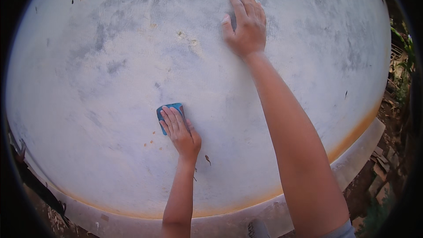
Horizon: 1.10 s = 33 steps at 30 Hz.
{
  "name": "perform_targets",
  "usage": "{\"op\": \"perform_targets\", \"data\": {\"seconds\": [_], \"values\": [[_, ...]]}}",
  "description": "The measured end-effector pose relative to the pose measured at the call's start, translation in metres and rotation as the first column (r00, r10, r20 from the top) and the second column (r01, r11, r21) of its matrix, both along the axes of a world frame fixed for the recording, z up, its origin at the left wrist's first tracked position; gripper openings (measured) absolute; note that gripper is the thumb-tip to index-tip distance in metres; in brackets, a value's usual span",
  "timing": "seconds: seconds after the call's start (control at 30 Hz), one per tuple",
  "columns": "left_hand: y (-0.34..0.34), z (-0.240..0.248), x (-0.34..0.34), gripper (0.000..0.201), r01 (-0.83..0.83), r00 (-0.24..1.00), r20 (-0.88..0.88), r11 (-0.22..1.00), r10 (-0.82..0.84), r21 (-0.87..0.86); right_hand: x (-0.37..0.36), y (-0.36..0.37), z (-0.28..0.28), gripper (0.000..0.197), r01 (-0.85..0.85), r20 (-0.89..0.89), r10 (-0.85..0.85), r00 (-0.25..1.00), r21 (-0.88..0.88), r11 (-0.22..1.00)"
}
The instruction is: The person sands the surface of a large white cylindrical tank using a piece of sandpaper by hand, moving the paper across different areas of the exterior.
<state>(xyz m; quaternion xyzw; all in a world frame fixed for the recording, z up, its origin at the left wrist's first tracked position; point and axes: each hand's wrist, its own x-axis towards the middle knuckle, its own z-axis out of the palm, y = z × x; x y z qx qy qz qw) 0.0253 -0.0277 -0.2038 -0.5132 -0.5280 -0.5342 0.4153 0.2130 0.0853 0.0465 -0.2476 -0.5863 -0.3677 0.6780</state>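
My left hand lies over a small flat blue pad with a reddish-brown corner. Its fingers press the pad against a large, pale grey-white, patchy panel; the thumb side grips the pad's right edge. Whether the pad is folded sandpaper or something else I cannot make out. Farther up and to the right, my right hand rests palm down on the same panel, holding nothing. Its thumb stands apart from the fingers.
An orange-yellow band runs along the panel's near and right edge, above a pale rim. A dry leaf bit and brown specks lie near my left wrist. Green plants and rubble are off the right side.
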Motion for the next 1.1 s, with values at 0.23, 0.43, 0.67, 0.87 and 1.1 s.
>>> {"op": "perform_targets", "data": {"seconds": [0.23, 0.43, 0.67, 0.87, 1.1], "values": [[-0.008, 0.088, -0.010, 0.056, -0.048, 0.999, 0.019, 0.998, 0.047, 0.041, -0.001, 0.001, 0.003, 0.058, 0.015, -0.017, -0.015, 1.000, -0.002, 1.000], [-0.006, 0.044, 0.012, 0.057, 0.012, 0.988, -0.152, 0.996, 0.001, 0.086, 0.000, 0.003, 0.003, 0.059, -0.023, -0.011, 0.023, 1.000, 0.008, 1.000], [0.013, 0.077, -0.005, 0.059, 0.075, 0.997, 0.003, 0.996, -0.076, 0.057, 0.001, 0.006, 0.003, 0.059, -0.041, -0.012, 0.041, 0.999, 0.000, 0.999], [-0.005, 0.040, 0.010, 0.059, 0.105, 0.983, -0.153, 0.994, -0.099, 0.029, 0.002, 0.007, 0.002, 0.057, -0.037, -0.009, 0.038, 0.999, 0.030, 0.999], [0.011, 0.100, -0.019, 0.058, -0.041, 0.995, -0.089, 0.997, 0.047, 0.067, 0.001, 0.002, 0.000, 0.054, -0.020, -0.013, 0.020, 1.000, 0.021, 1.000]]}}
